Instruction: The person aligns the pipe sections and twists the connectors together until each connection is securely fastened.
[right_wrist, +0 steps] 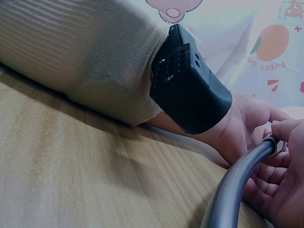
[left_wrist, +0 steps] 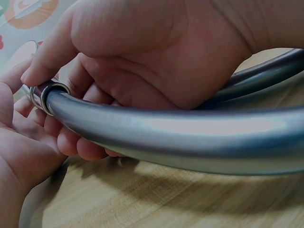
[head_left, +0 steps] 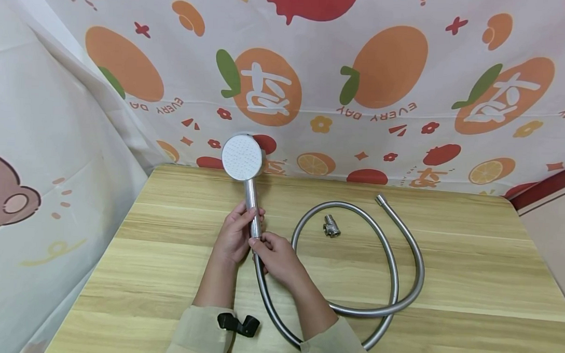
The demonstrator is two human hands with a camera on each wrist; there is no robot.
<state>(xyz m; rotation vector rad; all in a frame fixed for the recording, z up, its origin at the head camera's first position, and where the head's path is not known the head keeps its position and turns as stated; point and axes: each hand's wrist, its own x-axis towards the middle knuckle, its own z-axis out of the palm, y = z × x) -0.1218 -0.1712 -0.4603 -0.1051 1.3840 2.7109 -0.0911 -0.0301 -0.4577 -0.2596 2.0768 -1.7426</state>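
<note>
A shower head (head_left: pixel 242 157) with a white round face and a chrome handle points up and away from me in the head view. My left hand (head_left: pixel 233 237) grips its handle, thumb across the front. Just below, my right hand (head_left: pixel 279 257) pinches the metal collar at the handle's lower end, where the grey shower hose (head_left: pixel 339 204) meets it. In the left wrist view the collar (left_wrist: pixel 50 92) sits around the hose end between thumb and fingers. The right wrist view also shows the hose (right_wrist: pixel 232 190) running down from both hands. Fingers hide part of the joint.
The hose loops over the wooden table (head_left: pixel 471 266), its free metal end (head_left: pixel 380 199) lying towards the back. Inside the loop lies a small metal fitting (head_left: pixel 330 226) with several ports. A fruit-print curtain (head_left: pixel 323 79) hangs along the back edge, and a white one at left.
</note>
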